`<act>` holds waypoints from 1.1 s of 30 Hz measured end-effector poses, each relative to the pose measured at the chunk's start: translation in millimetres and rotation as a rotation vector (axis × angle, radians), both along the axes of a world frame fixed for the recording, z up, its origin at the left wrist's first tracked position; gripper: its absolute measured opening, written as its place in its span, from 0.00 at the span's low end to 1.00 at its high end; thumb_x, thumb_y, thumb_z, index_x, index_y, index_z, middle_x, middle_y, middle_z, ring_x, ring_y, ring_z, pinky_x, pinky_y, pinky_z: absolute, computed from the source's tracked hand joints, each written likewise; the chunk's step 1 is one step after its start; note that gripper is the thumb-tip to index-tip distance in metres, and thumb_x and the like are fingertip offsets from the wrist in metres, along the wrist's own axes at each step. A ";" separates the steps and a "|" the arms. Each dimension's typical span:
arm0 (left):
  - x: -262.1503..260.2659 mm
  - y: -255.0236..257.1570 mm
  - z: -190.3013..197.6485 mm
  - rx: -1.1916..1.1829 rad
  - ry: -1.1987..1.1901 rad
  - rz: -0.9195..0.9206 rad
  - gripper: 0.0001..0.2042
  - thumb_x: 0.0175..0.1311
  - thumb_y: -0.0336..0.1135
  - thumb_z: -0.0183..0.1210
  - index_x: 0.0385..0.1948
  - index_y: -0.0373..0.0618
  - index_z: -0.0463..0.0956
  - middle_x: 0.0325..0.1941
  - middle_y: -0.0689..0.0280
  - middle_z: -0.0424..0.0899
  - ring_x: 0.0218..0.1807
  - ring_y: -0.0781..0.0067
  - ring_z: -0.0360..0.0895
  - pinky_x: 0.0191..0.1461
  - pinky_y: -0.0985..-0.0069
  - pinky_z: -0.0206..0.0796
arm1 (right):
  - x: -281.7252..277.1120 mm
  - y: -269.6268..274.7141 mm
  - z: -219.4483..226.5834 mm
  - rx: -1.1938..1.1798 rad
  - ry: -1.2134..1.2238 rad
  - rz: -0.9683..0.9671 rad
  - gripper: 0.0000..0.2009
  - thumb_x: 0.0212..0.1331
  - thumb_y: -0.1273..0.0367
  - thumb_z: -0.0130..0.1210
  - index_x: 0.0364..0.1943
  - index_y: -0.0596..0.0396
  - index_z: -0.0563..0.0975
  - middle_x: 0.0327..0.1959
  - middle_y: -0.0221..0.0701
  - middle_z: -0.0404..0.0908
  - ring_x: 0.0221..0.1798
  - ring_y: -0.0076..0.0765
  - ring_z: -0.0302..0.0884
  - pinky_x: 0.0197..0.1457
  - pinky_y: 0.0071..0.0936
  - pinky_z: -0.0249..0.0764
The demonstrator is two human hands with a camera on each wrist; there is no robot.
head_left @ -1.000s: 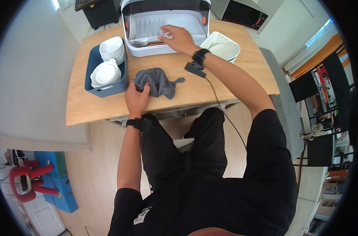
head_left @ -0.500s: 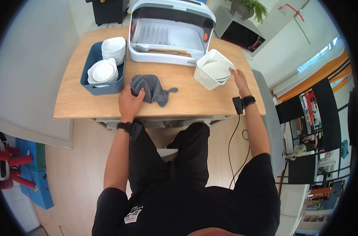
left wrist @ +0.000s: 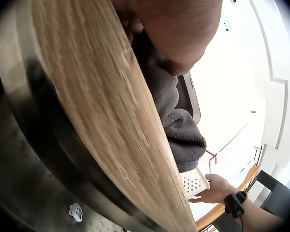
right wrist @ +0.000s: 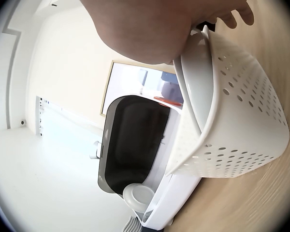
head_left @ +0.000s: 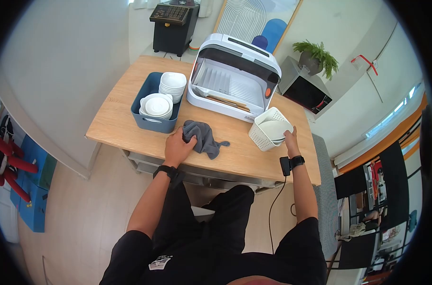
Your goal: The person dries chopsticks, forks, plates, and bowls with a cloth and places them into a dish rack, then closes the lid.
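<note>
In the head view my left hand [head_left: 179, 148] grips one end of a rumpled dark grey cloth [head_left: 204, 137], which lies near the table's front edge. The cloth [left wrist: 181, 137] also shows close up in the left wrist view, bunched beyond the fingers. Over to the right, my right hand [head_left: 292, 142] pinches the edge of a white plate [head_left: 274, 129]. That plate leans with another inside a white perforated basket [head_left: 259, 137]. From the right wrist, several fingers [right wrist: 227, 20] show outside the basket's rim; the thumb tip is hidden behind the plate edge.
A white dish rack [head_left: 225, 111] with a raised dark cover stands at the back, chopsticks [head_left: 228, 101] along its front. Left of it, a blue bin [head_left: 154, 124] holds stacked white bowls [head_left: 173, 81] and lidded dishes [head_left: 156, 105]. A cable [head_left: 271, 213] hangs from the right wrist.
My right hand has moved from over the dish rack to the basket on the right and taken hold of a plate edge. My left hand stays on the cloth. The head view has shifted upward.
</note>
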State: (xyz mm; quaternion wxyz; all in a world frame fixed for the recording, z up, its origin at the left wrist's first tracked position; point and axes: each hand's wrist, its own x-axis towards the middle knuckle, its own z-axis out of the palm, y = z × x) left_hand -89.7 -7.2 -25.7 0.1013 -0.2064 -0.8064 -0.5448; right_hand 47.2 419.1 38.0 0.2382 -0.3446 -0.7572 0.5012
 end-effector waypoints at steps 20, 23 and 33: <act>2.6 -1.1 0.6 -0.002 0.047 0.014 0.19 0.56 0.45 0.66 0.39 0.38 0.79 0.31 0.48 0.85 0.37 0.43 0.82 0.42 0.57 0.74 | 10.5 24.6 28.5 -0.044 0.425 0.036 0.22 0.60 0.71 0.43 0.60 0.63 0.71 0.54 0.37 0.77 0.59 0.38 0.73 0.65 0.33 0.67; 2.1 -1.1 1.5 -0.012 0.041 0.013 0.19 0.56 0.45 0.66 0.39 0.38 0.79 0.31 0.48 0.85 0.36 0.43 0.82 0.42 0.57 0.74 | 22.0 7.7 42.8 -0.206 0.555 -0.001 0.23 0.58 0.69 0.44 0.59 0.62 0.72 0.55 0.40 0.78 0.59 0.41 0.75 0.65 0.35 0.69; 1.7 0.0 -0.5 0.104 -0.016 -0.067 0.16 0.57 0.39 0.67 0.40 0.35 0.79 0.31 0.52 0.86 0.33 0.54 0.85 0.40 0.66 0.74 | 84.5 -57.5 68.8 -0.725 0.592 0.271 0.28 0.57 0.64 0.50 0.60 0.70 0.69 0.57 0.48 0.79 0.58 0.51 0.79 0.65 0.42 0.75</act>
